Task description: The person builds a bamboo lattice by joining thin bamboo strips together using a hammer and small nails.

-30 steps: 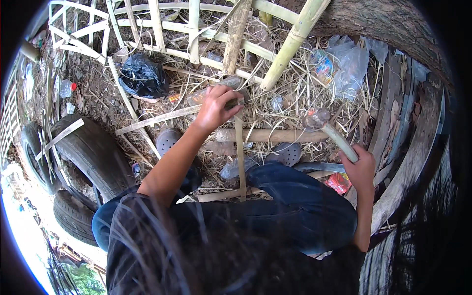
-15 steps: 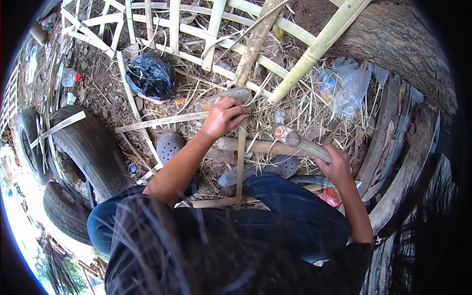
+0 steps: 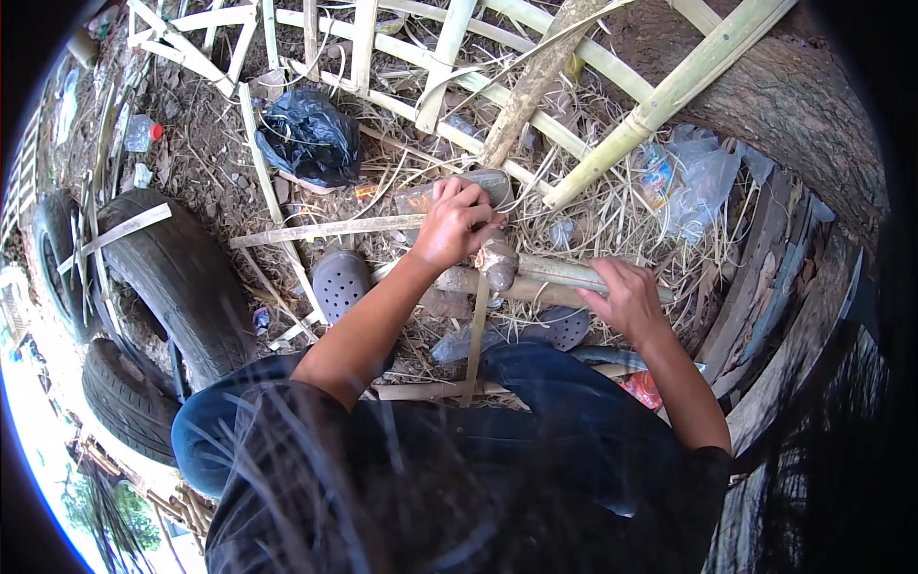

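Note:
My right hand (image 3: pixel 626 298) is wrapped around the pale greenish handle of a hammer (image 3: pixel 559 273), which points left. Its worn, rounded head (image 3: pixel 497 266) is right beside the fingertips of my left hand (image 3: pixel 457 228). The left fingers are pinched together where a flat bamboo strip (image 3: pixel 330 230) from the left meets an upright bamboo strip (image 3: pixel 476 344) from below. What sits between those fingertips is too small to make out. Under and behind the left hand lies a grey block (image 3: pixel 492 184), partly covered by it.
A woven bamboo lattice (image 3: pixel 435 81) spreads across the far side. Old tyres (image 3: pixel 177 287) stand at the left, near a black plastic bag (image 3: pixel 308 139). A thick tree trunk (image 3: pixel 765 105) is at the far right. Shavings and clear plastic (image 3: pixel 703 182) litter the ground.
The hammer has swung left, its head now beside my left fingertips. My right hand has moved slightly left and up. My left hand stays at the strips; the whole view has shifted slightly.

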Demonstrator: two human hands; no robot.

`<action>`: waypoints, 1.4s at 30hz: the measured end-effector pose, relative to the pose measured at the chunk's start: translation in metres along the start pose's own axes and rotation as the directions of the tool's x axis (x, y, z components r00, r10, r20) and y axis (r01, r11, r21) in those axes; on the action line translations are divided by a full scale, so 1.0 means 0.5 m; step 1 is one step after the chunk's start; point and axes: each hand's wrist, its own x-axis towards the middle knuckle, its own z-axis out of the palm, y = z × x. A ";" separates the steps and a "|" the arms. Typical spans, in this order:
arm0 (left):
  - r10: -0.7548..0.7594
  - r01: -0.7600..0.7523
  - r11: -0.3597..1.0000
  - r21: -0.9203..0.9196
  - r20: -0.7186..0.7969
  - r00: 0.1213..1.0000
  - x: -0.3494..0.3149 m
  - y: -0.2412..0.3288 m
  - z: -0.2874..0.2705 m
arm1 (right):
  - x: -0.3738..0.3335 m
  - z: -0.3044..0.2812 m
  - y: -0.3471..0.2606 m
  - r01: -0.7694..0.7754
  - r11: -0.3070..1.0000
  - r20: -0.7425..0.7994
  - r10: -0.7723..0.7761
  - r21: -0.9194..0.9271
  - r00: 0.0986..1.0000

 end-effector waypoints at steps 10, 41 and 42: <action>-0.005 0.005 1.000 -0.007 -0.040 0.999 0.004 -0.002 -0.002 | -0.002 0.009 0.024 -0.029 1.000 -0.046 0.030 0.010 0.998; -0.024 0.024 1.000 0.009 0.017 1.000 -0.001 -0.009 -0.001 | 0.005 0.015 0.025 -0.028 0.997 -0.012 0.028 -0.065 1.000; -0.029 0.029 1.000 0.011 0.022 0.999 -0.002 -0.008 -0.001 | 0.006 0.016 0.025 -0.028 0.998 -0.011 0.028 -0.063 1.000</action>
